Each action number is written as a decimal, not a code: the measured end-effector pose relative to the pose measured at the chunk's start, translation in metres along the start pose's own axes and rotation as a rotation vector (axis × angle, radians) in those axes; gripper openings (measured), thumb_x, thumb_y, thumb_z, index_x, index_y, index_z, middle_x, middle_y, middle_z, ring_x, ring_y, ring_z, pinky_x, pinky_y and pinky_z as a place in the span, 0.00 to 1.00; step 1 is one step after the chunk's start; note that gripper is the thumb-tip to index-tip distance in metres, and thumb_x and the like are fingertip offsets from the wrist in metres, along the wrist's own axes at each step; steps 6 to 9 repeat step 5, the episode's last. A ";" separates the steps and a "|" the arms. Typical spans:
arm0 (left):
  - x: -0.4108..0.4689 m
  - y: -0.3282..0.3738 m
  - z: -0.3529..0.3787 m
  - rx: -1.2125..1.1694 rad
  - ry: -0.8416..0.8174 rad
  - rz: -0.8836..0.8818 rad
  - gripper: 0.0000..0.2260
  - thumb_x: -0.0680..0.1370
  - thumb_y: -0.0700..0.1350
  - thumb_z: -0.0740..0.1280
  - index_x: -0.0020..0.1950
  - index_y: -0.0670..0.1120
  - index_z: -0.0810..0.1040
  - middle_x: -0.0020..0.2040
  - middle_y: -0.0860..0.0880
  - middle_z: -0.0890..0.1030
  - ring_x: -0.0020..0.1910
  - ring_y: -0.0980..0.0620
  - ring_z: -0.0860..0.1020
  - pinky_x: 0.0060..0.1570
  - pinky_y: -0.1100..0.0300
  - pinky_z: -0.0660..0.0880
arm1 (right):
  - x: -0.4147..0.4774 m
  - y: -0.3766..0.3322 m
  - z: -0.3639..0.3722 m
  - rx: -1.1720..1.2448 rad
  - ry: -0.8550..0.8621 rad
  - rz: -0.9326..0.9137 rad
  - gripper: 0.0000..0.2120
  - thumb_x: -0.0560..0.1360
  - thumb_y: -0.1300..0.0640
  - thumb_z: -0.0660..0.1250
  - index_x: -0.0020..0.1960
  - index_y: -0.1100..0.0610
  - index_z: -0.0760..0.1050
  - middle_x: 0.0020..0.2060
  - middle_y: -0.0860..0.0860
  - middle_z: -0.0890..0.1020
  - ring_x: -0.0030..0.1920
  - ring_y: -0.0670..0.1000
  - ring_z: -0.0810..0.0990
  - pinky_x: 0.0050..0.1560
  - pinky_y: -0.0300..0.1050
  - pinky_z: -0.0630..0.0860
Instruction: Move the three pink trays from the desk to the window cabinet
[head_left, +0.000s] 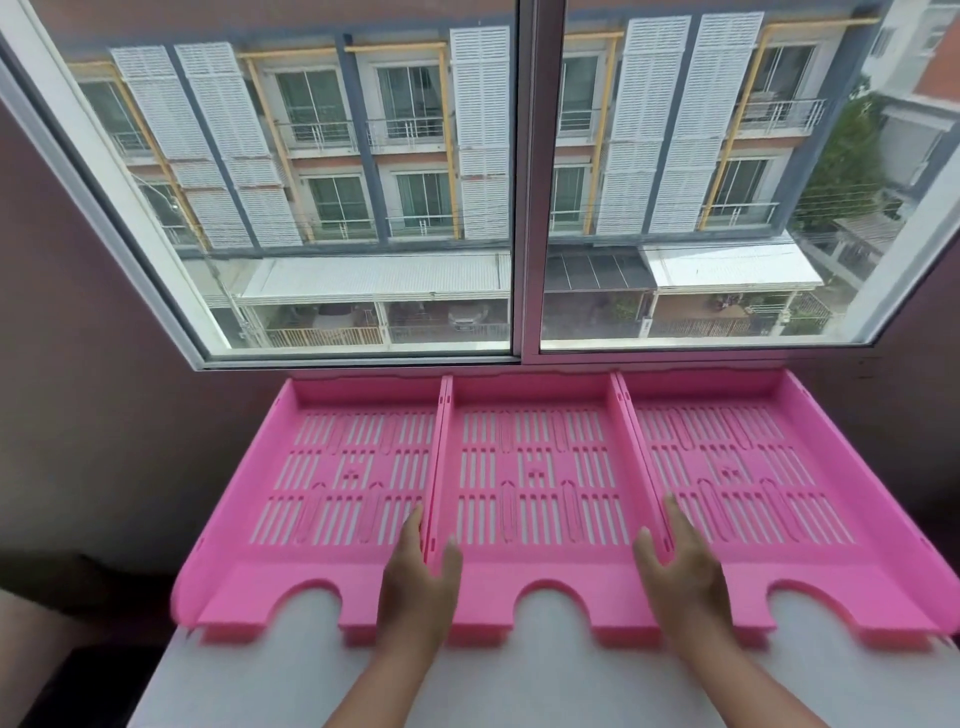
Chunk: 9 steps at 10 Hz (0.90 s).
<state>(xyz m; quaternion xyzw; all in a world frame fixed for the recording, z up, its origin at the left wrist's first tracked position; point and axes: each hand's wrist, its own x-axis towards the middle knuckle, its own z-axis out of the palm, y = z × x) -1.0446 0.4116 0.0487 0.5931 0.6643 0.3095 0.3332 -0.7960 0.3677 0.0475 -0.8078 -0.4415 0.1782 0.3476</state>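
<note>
Beneath the window (363, 182), the white counter (291, 670) carried the pink middle tray (535, 467), with the left tray (337, 467) touching at its 9 o'clock and the right tray (753, 467) at 3 o'clock. The left hand (415, 582) and right hand (685, 577) straddled its side walls; whether they were pinching or released could not be told. Squaring it evenly toward 12 o'clock seemed wise, keeping the fronts flush.

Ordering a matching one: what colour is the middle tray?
The middle tray is bright pink, seen best in the head view.
</note>
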 end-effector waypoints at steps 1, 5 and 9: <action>-0.011 -0.015 0.008 0.063 0.042 0.034 0.27 0.81 0.47 0.60 0.79 0.49 0.55 0.75 0.44 0.69 0.65 0.43 0.77 0.60 0.48 0.77 | -0.012 0.006 -0.001 -0.035 -0.015 -0.039 0.32 0.78 0.58 0.64 0.78 0.52 0.55 0.73 0.55 0.68 0.63 0.61 0.78 0.55 0.55 0.79; -0.011 -0.009 0.006 0.140 0.061 0.109 0.29 0.80 0.44 0.62 0.79 0.46 0.54 0.74 0.40 0.69 0.69 0.41 0.73 0.62 0.49 0.75 | -0.008 0.013 -0.011 -0.065 -0.146 -0.049 0.35 0.79 0.53 0.62 0.79 0.51 0.47 0.76 0.53 0.62 0.63 0.57 0.77 0.55 0.51 0.79; -0.011 -0.009 0.006 0.140 0.061 0.109 0.29 0.80 0.44 0.62 0.79 0.46 0.54 0.74 0.40 0.69 0.69 0.41 0.73 0.62 0.49 0.75 | -0.008 0.013 -0.011 -0.065 -0.146 -0.049 0.35 0.79 0.53 0.62 0.79 0.51 0.47 0.76 0.53 0.62 0.63 0.57 0.77 0.55 0.51 0.79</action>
